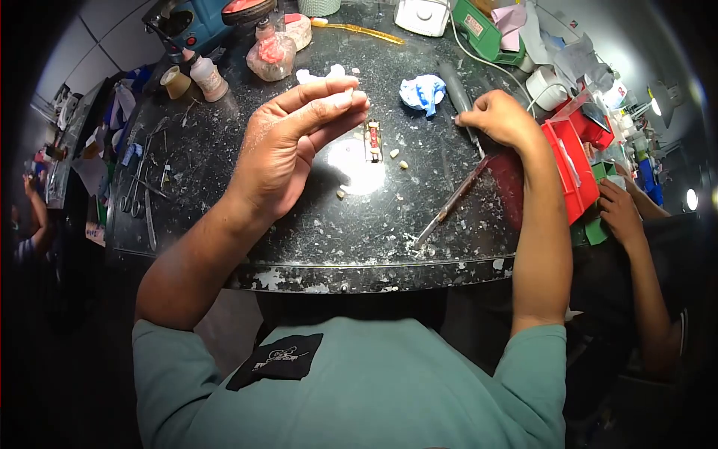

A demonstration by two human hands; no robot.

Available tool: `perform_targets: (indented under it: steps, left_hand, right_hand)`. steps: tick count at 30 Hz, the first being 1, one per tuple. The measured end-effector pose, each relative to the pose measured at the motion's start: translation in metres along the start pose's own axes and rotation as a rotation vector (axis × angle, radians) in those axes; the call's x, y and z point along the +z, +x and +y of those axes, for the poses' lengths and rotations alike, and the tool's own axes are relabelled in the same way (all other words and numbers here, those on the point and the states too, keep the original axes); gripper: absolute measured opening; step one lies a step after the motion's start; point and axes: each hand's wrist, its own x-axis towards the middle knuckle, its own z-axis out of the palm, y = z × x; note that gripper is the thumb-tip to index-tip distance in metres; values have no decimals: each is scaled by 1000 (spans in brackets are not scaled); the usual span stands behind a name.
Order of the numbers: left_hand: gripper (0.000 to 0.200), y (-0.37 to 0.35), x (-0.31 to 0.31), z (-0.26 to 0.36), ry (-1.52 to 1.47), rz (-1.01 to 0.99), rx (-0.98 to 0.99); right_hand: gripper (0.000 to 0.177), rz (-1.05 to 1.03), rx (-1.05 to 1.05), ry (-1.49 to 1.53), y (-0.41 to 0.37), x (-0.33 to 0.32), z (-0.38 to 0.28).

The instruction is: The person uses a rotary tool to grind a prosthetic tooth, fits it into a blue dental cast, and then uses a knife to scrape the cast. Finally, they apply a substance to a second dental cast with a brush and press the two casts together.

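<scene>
My left hand is raised above the bench, its fingers pressed together around a small whitish piece that barely shows between the tips. White dust coats that wrist. At the right, my right hand has its thumb and fingers closed over the grey rotary handpiece, which lies slanted on the bench with its thin metal tip towards me. Between the hands lie a small strip with a red band and tooth-like pieces and several loose artificial teeth. A wood-handled knife rests below my right hand.
A crumpled blue-white cloth lies beside the handpiece. Behind are a glass jar, a squeeze bottle and a white control box. Red trays stand right, near a co-worker's hand. Metal tools lie left.
</scene>
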Motion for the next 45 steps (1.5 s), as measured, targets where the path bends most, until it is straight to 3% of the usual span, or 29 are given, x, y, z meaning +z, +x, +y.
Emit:
perform_targets:
  steps: [3,4,6,8,10,14,17,19,20,26,28,32,45]
  left_hand:
    - [26,1,0,0,47,-18,63]
    - [28,0,-1,-1,75,-26,69]
    - [27,-3,0,-1,73,-30,65]
    - [27,-2,2,1,68,-37,80]
    - [26,-3,2,1,24,-32,50]
    - [19,-5,4,-1,82,11,105]
    - [17,-8,8,4,133,11,83]
    - [19,-10,13,5,180,21,70]
    - [19,-11,15,7,181,30,60]
    - [24,-15,21,12,138,52,-53]
    - [24,-14,20,13,167,56,-71]
    - [20,-15,19,14,144,42,-78]
    - [16,-16,19,16,145,36,-134]
  right_hand:
    - [35,138,21,580,3,7,0]
    - [33,69,83,772,3,0,5]
    - [33,-56,8,1331,3,-2,17]
    - [32,-168,-280,1772,4,1,20]
    - [32,11,-477,1855,-5,5,-5]
    - [26,227,-812,1559,-27,21,-39]
    - [32,472,-1055,1242,-43,35,-65]
    - [34,492,-1265,1001,-49,42,-76]
    - [36,479,-1235,880,-62,40,-82]
    - [37,363,-1233,941,-72,51,-86]
    - [32,309,-1083,869,-81,48,-90]
    - [32,252,-1070,925,-84,50,-93]
    - [34,257,-974,904,-90,49,-92]
